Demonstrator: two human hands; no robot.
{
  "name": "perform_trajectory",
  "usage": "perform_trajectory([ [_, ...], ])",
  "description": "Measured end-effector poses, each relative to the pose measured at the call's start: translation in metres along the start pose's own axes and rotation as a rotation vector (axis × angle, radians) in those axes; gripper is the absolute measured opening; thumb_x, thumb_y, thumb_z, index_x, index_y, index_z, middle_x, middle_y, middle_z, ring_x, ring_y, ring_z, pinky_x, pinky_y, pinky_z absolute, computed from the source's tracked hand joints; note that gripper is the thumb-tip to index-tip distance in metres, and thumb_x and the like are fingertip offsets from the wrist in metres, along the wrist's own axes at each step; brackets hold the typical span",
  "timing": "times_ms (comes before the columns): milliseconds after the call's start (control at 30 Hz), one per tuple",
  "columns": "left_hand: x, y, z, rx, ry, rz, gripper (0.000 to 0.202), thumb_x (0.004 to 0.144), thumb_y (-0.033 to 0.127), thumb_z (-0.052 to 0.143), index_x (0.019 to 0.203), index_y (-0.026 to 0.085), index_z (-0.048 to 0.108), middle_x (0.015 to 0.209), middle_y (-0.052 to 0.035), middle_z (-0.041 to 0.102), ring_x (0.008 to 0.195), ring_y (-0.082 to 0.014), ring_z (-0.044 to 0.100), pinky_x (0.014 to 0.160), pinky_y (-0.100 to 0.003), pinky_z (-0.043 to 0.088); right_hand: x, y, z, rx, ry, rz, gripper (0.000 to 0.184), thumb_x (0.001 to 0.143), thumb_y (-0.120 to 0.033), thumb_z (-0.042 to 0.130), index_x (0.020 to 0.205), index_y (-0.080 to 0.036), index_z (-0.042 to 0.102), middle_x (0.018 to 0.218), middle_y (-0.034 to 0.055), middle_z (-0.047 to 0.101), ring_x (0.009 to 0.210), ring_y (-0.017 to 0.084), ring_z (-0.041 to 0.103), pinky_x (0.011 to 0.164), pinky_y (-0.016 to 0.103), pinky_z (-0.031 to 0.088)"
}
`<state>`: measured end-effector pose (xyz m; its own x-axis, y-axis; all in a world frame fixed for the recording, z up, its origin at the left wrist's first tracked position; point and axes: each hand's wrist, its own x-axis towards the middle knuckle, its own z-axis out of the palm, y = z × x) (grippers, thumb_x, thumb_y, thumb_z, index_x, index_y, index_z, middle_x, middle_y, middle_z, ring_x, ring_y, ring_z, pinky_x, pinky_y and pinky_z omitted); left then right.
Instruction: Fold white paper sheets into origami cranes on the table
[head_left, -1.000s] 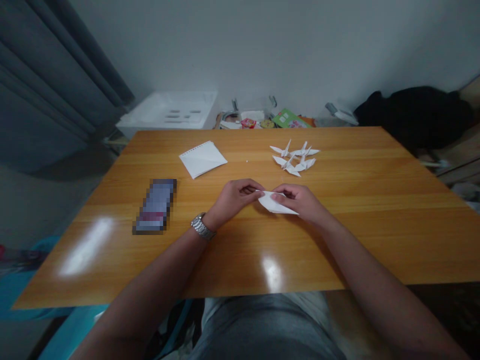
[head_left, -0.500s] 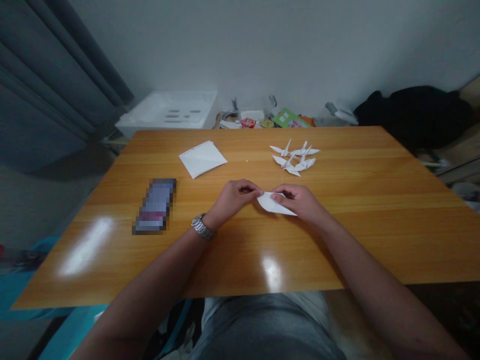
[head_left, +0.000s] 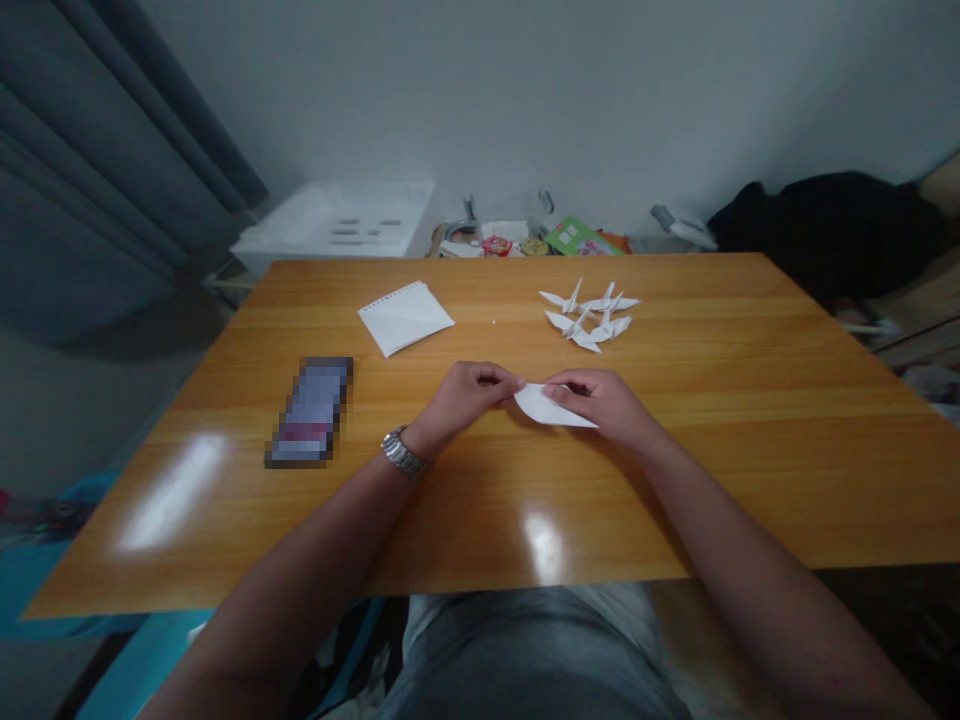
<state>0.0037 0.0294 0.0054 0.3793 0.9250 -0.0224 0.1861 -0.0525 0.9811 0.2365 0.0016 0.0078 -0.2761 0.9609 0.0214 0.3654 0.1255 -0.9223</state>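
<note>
A small piece of white paper (head_left: 546, 408), which looks folded, is held between my two hands over the middle of the wooden table. My left hand (head_left: 474, 392) pinches its left corner between thumb and fingers. On the paper's right side, my right hand (head_left: 598, 400) grips it with the thumb on top and the fingers behind, partly hidden. Several folded white paper cranes (head_left: 589, 318) sit in a cluster beyond my right hand. Sheets of white notepaper (head_left: 406, 318) with a perforated edge lie beyond my left hand.
A phone (head_left: 310, 412), blurred out, lies on the left of the wooden table (head_left: 480, 530). Behind the table's far edge stand a white tray-like box (head_left: 360, 215) and a green booklet (head_left: 579, 238) among small items. A dark cloth heap (head_left: 825, 235) is at the far right.
Both hands keep their hold on the paper and have barely moved. The right thumb has shifted slightly, and the paper's lower right edge sits a touch higher.
</note>
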Motion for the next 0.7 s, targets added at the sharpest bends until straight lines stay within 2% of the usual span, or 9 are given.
perform_trajectory([
  [100,-0.0018,0.004,0.0,-0.01,0.001,-0.031,0.036,0.086,0.047,0.074,0.084,0.012,0.077,0.078,-0.0064,0.074,0.067,-0.0115,0.063,0.064,-0.023,0.05,0.0003,-0.0006,-0.0015,-0.009,-0.002,0.011,0.045,0.088,-0.057,0.067,0.098,-0.015,0.079,0.085,0.0069,0.075,0.071,0.019,0.06,0.063,0.031,0.041],
  [233,-0.002,0.006,0.001,-0.003,0.014,-0.004,0.04,0.09,0.05,0.07,0.082,0.012,0.076,0.079,-0.0068,0.074,0.071,-0.0128,0.065,0.068,-0.023,0.053,0.001,0.0016,-0.0026,0.008,0.006,0.015,0.044,0.087,-0.057,0.069,0.095,-0.015,0.079,0.083,0.0059,0.073,0.069,0.018,0.058,0.062,0.03,0.039],
  [400,-0.0002,0.0032,0.0003,-0.076,-0.008,0.066,0.047,0.097,0.054,0.058,0.096,0.011,0.077,0.09,-0.0106,0.075,0.082,-0.0159,0.069,0.078,-0.028,0.058,0.0017,0.0051,-0.0027,0.076,-0.004,0.026,0.042,0.086,-0.056,0.07,0.093,-0.015,0.078,0.085,0.0064,0.074,0.072,0.018,0.061,0.064,0.03,0.043],
  [567,-0.0007,0.005,-0.0024,0.093,0.007,0.234,0.03,0.088,0.042,0.074,0.1,0.015,0.076,0.102,-0.0094,0.076,0.09,-0.0165,0.07,0.082,-0.027,0.056,0.0012,0.0047,-0.0033,0.089,0.007,0.028,0.041,0.086,-0.055,0.071,0.093,-0.015,0.078,0.085,0.0067,0.074,0.071,0.018,0.062,0.061,0.029,0.043],
  [700,-0.0022,0.0068,-0.0021,0.172,0.037,0.258,0.02,0.089,0.034,0.073,0.094,0.015,0.075,0.094,-0.0071,0.076,0.083,-0.0151,0.069,0.076,-0.025,0.055,0.0007,0.0024,-0.0032,0.091,-0.003,0.025,0.042,0.085,-0.056,0.071,0.093,-0.015,0.077,0.086,0.0072,0.074,0.072,0.018,0.062,0.061,0.029,0.043],
])
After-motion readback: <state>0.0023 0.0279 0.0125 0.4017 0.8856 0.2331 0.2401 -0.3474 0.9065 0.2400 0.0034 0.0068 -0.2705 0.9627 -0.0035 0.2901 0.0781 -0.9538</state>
